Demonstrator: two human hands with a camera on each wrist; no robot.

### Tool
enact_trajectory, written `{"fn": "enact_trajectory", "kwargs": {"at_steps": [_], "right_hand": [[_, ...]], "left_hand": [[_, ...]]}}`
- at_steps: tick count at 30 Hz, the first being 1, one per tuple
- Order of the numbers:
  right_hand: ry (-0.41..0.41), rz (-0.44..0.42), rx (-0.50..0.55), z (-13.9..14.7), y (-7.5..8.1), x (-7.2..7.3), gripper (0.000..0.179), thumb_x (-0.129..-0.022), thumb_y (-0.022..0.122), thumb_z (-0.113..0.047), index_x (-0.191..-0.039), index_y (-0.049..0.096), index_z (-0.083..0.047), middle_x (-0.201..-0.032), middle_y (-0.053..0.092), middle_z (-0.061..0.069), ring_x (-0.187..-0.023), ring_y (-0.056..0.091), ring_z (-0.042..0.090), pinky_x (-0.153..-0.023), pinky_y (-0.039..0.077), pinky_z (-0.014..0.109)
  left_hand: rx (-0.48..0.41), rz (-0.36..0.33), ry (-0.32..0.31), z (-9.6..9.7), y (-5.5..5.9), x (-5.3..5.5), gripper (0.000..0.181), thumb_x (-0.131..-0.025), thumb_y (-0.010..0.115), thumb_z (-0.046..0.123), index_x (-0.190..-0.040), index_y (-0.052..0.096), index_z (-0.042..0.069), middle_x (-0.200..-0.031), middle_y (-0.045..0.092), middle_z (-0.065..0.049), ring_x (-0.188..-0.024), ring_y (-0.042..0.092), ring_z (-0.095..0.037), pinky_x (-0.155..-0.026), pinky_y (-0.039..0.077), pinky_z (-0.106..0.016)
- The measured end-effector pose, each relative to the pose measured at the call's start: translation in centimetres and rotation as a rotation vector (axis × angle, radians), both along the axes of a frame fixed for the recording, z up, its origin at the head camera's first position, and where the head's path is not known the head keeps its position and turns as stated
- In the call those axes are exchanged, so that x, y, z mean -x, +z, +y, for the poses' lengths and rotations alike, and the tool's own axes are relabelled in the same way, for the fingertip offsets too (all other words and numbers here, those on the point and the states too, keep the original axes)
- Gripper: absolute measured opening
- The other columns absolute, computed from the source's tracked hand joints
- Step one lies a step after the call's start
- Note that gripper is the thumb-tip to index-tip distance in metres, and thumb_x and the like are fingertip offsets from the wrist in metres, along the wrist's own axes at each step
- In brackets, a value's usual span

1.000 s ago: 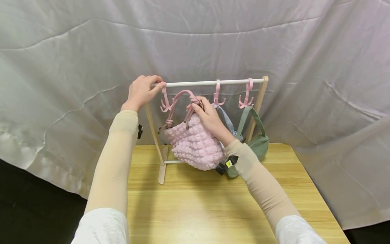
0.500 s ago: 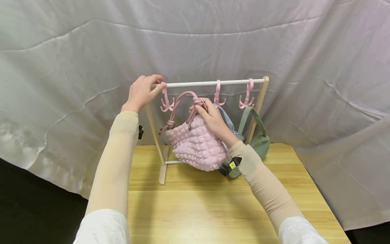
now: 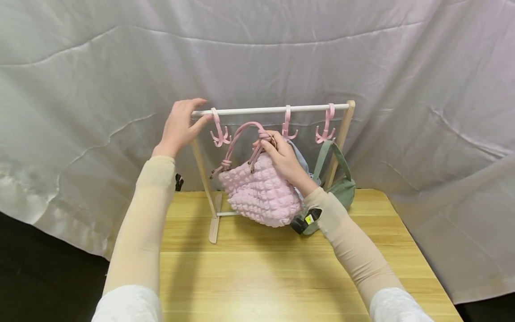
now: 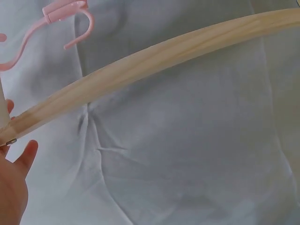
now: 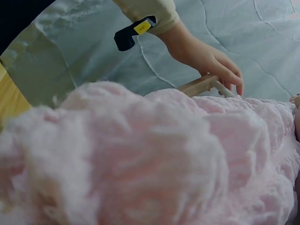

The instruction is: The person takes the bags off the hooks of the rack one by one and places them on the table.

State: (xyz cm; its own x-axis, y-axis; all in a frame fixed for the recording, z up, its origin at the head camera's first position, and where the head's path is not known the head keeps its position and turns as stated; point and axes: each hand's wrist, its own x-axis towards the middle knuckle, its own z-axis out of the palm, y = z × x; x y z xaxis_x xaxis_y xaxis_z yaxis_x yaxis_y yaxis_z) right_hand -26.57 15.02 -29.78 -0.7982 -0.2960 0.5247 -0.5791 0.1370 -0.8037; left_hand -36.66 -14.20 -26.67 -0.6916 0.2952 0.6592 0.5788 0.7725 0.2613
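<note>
My right hand (image 3: 284, 156) pinches the knotted end of the pink cord handle on a puffy pink handbag (image 3: 259, 190). The bag hangs in front of the small rack, its handle arched up just below the white bar (image 3: 253, 110). Its quilted body (image 5: 154, 154) fills most of the right wrist view. At the bar's left end is my left hand (image 3: 179, 125), thumb and fingers spread apart around the bar. A pink hook (image 3: 219, 129) hangs close beside its thumb. In the left wrist view, the thumb (image 4: 28, 157) stands out straight below the wooden post (image 4: 140, 65).
Two more pink hooks, a middle one (image 3: 287, 123) and a right one (image 3: 327, 125), hang on the bar. A green bag (image 3: 342, 192) hangs at the right, and a light blue bag (image 3: 299, 156) is partly hidden behind my right hand. Grey cloth (image 3: 257, 67) surrounds the wooden table (image 3: 249, 277).
My left hand has drawn back a little to the left, its thumb coming away from the left hook. The right hand and handbag have shifted slightly to the right.
</note>
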Motion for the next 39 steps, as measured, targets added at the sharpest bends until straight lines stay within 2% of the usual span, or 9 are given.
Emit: {"fn": "enact_trajectory", "kwargs": {"at_steps": [4,9,13,17,27,34,39], "right_hand": [[0.002,0.002,0.006,0.1,-0.2,0.1,0.028,-0.104,0.04,-0.006,-0.125,0.047,0.01,-0.113,0.064,0.031,-0.108,0.062,0.04,-0.097,0.049,0.029],[0.01,0.001,0.009,0.2,-0.2,0.1,0.028,-0.103,0.04,-0.005,-0.125,0.046,0.011,-0.113,0.063,0.032,-0.108,0.062,0.042,-0.098,0.049,0.032],[0.01,-0.004,0.0,0.2,-0.1,0.0,0.028,-0.103,0.04,-0.004,-0.126,0.046,0.011,-0.113,0.062,0.032,-0.109,0.062,0.042,-0.099,0.049,0.035],[0.01,-0.004,-0.008,0.1,0.0,-0.2,0.027,-0.103,0.04,-0.004,-0.125,0.045,0.011,-0.113,0.062,0.032,-0.109,0.061,0.042,-0.099,0.049,0.035],[0.022,0.029,0.005,0.3,-2.3,2.3,0.028,-0.104,0.041,-0.01,-0.128,0.048,0.003,-0.113,0.066,0.024,-0.107,0.065,0.034,-0.097,0.049,0.028],[0.025,0.052,-0.002,0.2,-2.6,2.3,0.028,-0.104,0.042,-0.012,-0.127,0.048,0.002,-0.112,0.067,0.023,-0.105,0.066,0.032,-0.096,0.05,0.032],[0.027,0.064,-0.002,0.1,-2.5,2.2,0.026,-0.104,0.042,-0.011,-0.126,0.048,0.002,-0.111,0.067,0.023,-0.104,0.066,0.032,-0.096,0.05,0.03]], "left_hand": [[-0.045,0.071,-0.017,-0.3,-0.5,-0.6,0.051,-0.093,0.064,0.039,-0.135,0.054,0.012,-0.139,0.054,-0.012,-0.134,0.04,-0.031,-0.116,0.029,-0.044],[-0.141,0.18,-0.043,-0.7,-1.5,-1.6,0.062,-0.091,0.057,0.057,-0.133,0.057,0.011,-0.136,0.055,-0.014,-0.133,0.041,-0.031,-0.116,0.027,-0.042],[-0.205,0.271,-0.064,-0.8,-2.7,-2.4,0.074,-0.089,0.049,0.068,-0.128,0.06,0.006,-0.13,0.059,-0.017,-0.127,0.046,-0.034,-0.113,0.03,-0.044],[-0.23,0.302,-0.071,-0.9,-4.5,-3.2,0.074,-0.09,0.048,0.067,-0.124,0.061,0.003,-0.126,0.061,-0.019,-0.122,0.048,-0.037,-0.111,0.031,-0.046],[-0.319,0.187,-0.083,-0.7,-9.7,-4.2,0.073,-0.09,0.05,0.066,-0.124,0.061,0.002,-0.123,0.063,-0.019,-0.118,0.052,-0.037,-0.107,0.036,-0.049],[-0.359,0.117,-0.11,-0.4,-13.1,-4.2,0.057,-0.093,0.059,0.049,-0.126,0.059,0.001,-0.122,0.063,-0.021,-0.114,0.056,-0.037,-0.105,0.04,-0.049],[-0.36,0.071,-0.109,0.3,-14.8,-4.2,0.05,-0.092,0.064,0.041,-0.126,0.06,0.004,-0.121,0.065,-0.018,-0.115,0.057,-0.035,-0.105,0.041,-0.049]]}}
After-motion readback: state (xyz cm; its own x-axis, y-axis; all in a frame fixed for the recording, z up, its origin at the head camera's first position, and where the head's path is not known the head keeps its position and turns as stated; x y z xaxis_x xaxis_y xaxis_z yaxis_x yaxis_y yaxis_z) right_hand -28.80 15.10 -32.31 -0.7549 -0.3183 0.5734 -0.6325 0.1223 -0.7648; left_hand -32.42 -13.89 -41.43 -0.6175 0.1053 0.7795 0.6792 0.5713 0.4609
